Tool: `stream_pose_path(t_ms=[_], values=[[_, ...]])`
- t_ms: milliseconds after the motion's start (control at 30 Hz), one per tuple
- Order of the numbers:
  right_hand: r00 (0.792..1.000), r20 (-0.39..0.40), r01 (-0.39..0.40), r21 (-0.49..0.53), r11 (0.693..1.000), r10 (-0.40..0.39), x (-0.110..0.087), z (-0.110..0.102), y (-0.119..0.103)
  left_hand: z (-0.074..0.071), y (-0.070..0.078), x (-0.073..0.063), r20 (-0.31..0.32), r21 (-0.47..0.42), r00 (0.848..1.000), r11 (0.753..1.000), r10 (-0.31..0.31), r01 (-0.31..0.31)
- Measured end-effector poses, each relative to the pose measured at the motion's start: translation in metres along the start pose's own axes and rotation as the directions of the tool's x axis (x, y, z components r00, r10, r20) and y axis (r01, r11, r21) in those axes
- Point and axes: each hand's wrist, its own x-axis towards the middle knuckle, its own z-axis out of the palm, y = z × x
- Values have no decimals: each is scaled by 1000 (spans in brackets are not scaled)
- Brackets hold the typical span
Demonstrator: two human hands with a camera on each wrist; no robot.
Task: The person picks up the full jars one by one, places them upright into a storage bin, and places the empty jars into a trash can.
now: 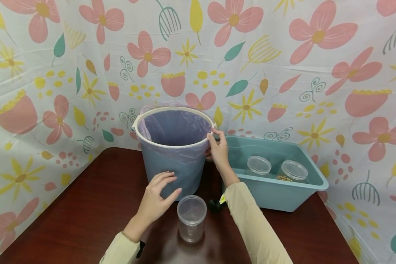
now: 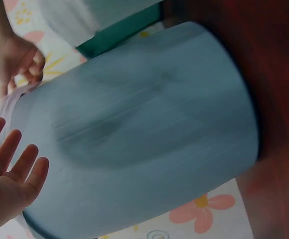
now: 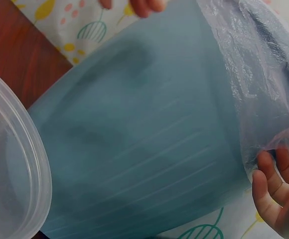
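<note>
A blue-grey trash can (image 1: 189,170) stands on the table, lined with a thin translucent purple bag (image 1: 193,156) folded over its top. A cream ring (image 1: 173,146) sits round the mouth. My right hand (image 1: 219,150) grips the ring at the right side, thumb on top and other fingers lower by the bag; the right wrist view shows its fingertips (image 3: 264,159) at the bag's lower edge. In front of the can's wall, my left hand (image 1: 156,194) is spread with relaxed fingers and holds nothing. Close before the can stands a clear plastic jar (image 1: 192,223), upright and without contents.
A teal tub (image 1: 267,180) stands right of the can. Inside it are two clear lidded jars, one (image 1: 259,165) further left and another (image 1: 294,169) with small tan pieces. A small black object (image 1: 214,206) shows by the right sleeve. Flowered cloth (image 1: 250,73) hangs behind the dark red-brown table (image 1: 95,198).
</note>
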Motion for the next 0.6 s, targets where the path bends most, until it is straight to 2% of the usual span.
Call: stream_pose_path(t_ms=[200, 333, 467, 600], values=[[1000, -8, 5, -8, 1000, -5, 0, 0, 0, 8, -2, -16, 91, 41, 995, 999, -37, 33], [1000, -11, 2, -13, 1000, -2, 0, 1, 0, 14, -2, -27, 158, 59, 984, 995, -84, 75], [1000, -6, -2, -13, 1000, 2, 0, 2, 1, 19, -1, -35, 242, 55, 959, 989, -148, 139], [1000, -10, -4, -9, 1000, 4, 1, 2, 2, 26, -1, -40, 324, 74, 928, 983, -184, 169]])
